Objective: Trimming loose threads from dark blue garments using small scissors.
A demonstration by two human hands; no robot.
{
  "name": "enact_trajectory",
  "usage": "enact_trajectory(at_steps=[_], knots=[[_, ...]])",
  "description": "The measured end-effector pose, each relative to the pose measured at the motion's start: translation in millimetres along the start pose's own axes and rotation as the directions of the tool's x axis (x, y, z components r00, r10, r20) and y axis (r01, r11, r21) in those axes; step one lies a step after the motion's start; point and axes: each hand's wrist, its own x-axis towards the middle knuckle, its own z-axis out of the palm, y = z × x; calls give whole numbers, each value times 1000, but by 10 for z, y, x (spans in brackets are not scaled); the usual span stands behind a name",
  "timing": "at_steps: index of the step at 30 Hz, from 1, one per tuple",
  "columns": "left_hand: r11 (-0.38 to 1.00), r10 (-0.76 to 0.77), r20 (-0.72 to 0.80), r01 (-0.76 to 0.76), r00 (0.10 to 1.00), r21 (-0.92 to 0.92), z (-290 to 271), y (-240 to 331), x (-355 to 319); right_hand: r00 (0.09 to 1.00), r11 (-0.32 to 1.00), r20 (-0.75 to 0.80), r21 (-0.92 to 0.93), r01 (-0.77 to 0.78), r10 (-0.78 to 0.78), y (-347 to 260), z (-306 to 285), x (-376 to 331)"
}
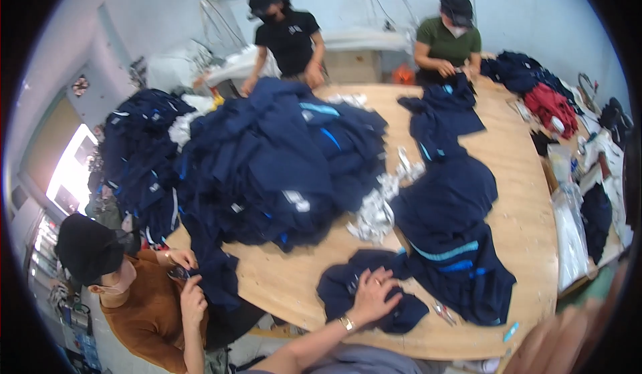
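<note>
My left hand (376,298), with a watch on the wrist, lies flat with spread fingers on a bunched navy garment (341,282) at the near table edge. Nothing is gripped in it. My right hand (558,340) is a large blur at the lower right, raised close to the camera and apart from the cloth; its fingers are smeared by motion. Between my hands lie small thread snips (444,312) and, farther right, a light blue strip (511,332). A navy garment with light blue stripes (461,274) spreads just beyond the snips.
A big heap of navy garments (261,160) covers the table's left half. White scraps (374,213) lie mid-table (528,227). Co-workers stand at the far side (287,46) (448,40); another sits at left (140,294). Plastic bags (568,227) and a red garment (552,106) are at right.
</note>
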Motion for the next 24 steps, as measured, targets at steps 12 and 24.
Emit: enact_trajectory(at_steps=[12,24], knots=[[683,-576,-553,-16,602,-730,-1643,-693,227,2,829,-860,-493,-264,-511,2149,-964,-454],[625,-605,-210,295,768,-722,-1059,-705,121,194,193,-895,-289,-938,-401,3405,-1272,-700]])
